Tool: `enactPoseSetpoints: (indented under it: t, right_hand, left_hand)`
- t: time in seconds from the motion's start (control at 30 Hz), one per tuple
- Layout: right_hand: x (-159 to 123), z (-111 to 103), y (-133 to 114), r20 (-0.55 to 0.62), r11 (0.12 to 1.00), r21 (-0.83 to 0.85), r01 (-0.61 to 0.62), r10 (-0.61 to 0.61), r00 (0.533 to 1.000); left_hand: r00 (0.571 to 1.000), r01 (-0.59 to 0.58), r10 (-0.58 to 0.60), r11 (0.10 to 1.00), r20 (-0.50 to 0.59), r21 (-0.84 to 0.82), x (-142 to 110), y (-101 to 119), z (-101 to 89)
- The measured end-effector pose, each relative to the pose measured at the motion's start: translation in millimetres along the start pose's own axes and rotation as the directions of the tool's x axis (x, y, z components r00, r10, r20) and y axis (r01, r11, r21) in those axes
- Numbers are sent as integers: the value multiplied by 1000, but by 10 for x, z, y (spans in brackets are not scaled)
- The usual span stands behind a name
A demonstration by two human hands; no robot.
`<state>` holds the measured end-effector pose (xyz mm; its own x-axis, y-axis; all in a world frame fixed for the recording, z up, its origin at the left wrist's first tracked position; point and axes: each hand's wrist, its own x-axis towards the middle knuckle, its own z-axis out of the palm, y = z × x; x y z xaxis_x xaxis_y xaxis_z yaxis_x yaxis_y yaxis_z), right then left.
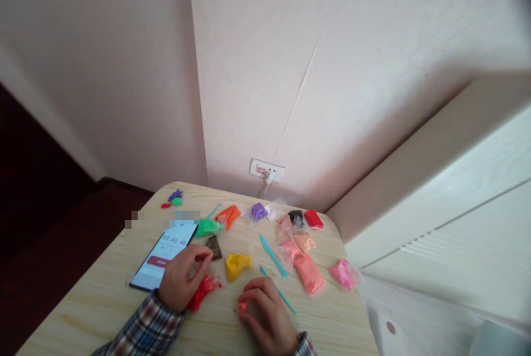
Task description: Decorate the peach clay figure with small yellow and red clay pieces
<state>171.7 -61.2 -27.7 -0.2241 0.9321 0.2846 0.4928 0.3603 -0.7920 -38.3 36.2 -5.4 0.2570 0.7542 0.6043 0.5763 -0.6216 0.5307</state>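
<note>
Now our right hand (264, 312) is curled, thumb and fingers pinching a small orange piece (243, 307). Our left hand (182, 278) is half curled, fingertips nearly together; we cannot tell whether it holds anything. Red clay (201, 292) lies just beside it, the phone (166, 250) to its left, yellow clay (237, 266) beyond both hands.

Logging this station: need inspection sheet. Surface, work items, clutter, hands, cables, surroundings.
Surface: pale wood-grain table, red bits on it.
Work items: small red-orange piece against the right hand; red lump beside the left hand.
Clutter: phone showing 00:45:46, coloured packets, turquoise tools, small coloured pieces at far left corner.
Hands: both bare, fingers curled; grip unclear on each.
Cables: white plug in wall outlet, cord hanging below it.
Surroundings: pale wall behind, white furniture at right.
</note>
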Motion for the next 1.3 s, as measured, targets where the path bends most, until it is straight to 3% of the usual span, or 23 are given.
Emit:
enactPoseSetpoints:
  t: [0.23, 0.53, 0.63, 0.77, 1.0, 1.3]
  right_hand:
    - [-33, 68, 17, 17, 989, -147, 22, -20, 1000]
    - [-148, 102, 30, -182, 980, -200, 2, -39, 983]
    - [-129, 46, -34, -241, 993, -119, -12, -18, 970]
    - [-106, -8, -86, -326, 994, 106, 14, 21, 945]
    - [-111, 47, -66, -339, 875, 483, 40, 144, 930]
    - [-123, 77, -16, -347, 834, 552, 1, 229, 910]
  left_hand:
    - [998, -44, 45, 999, 36, -21, -33, 78, -4]
    - [994, -93, 97, 994, 55, -63, -80, 107, 23]
    - [993, -101, 106, 991, 55, -84, -86, 103, 32]
    - [993, -93, 100, 990, 60, -101, -112, 91, 54]
    - [991, -116, 121, 989, 59, -92, -119, 74, 66]
    - [990, -105, 112, 991, 88, -80, -90, 67, 63]
